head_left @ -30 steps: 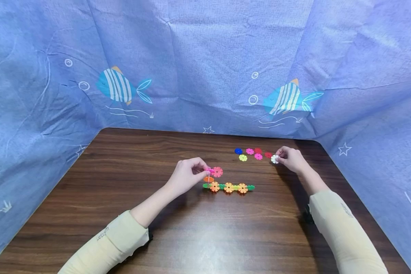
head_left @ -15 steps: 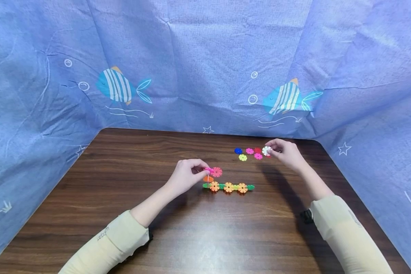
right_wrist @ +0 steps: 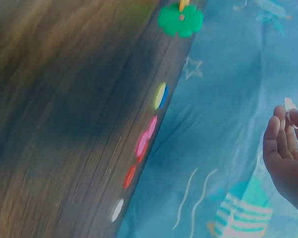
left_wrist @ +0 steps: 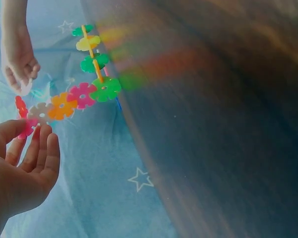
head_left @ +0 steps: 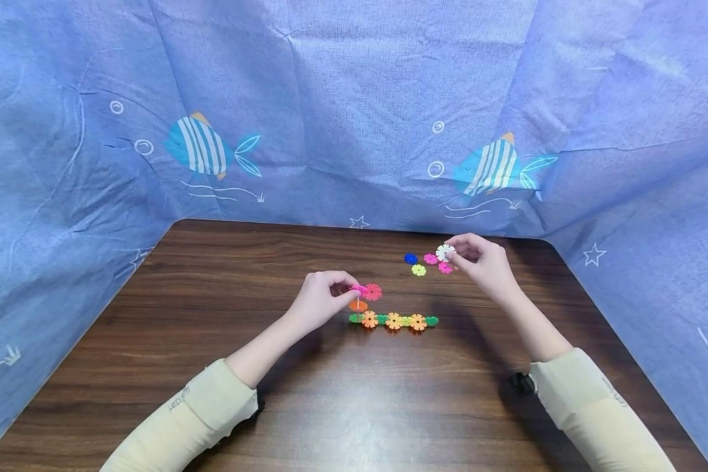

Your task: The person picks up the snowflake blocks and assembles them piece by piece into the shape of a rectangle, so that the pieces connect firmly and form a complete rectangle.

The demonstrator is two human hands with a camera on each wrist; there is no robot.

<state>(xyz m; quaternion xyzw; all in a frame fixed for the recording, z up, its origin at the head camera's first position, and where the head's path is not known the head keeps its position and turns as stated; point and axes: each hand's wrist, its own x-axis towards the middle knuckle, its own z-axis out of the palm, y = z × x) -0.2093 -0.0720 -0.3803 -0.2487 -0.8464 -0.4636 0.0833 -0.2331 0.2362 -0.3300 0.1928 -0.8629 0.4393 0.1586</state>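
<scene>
My left hand [head_left: 317, 303] pinches a pink notched flower disc [left_wrist: 28, 129] at the raised end of a linked chain of discs. A red disc [head_left: 372, 292] sticks out beside that pink one. Below, a white disc [left_wrist: 39, 114], an orange disc [left_wrist: 63, 106], another pink disc [left_wrist: 82, 94] and a green disc [left_wrist: 106, 89] follow in a line. The chain's lower row, with orange discs [head_left: 393, 321] between green and yellow ones, runs rightward along the table. My right hand [head_left: 486, 269] pinches a loose white disc [head_left: 445, 253] above the far side of the table, apart from the chain.
Loose discs lie on the brown table [head_left: 242, 262] beyond the chain: a blue disc [head_left: 410, 259], a yellow-green disc [head_left: 419, 270], pink discs [head_left: 445, 268], red discs [right_wrist: 130, 176] and a white disc [right_wrist: 117, 210]. A blue fish-print cloth [head_left: 354, 131] hangs behind the table.
My right hand has lifted the white disc and carried it leftward over the loose discs. The left hand keeps its pinch on the chain and has hardly moved.
</scene>
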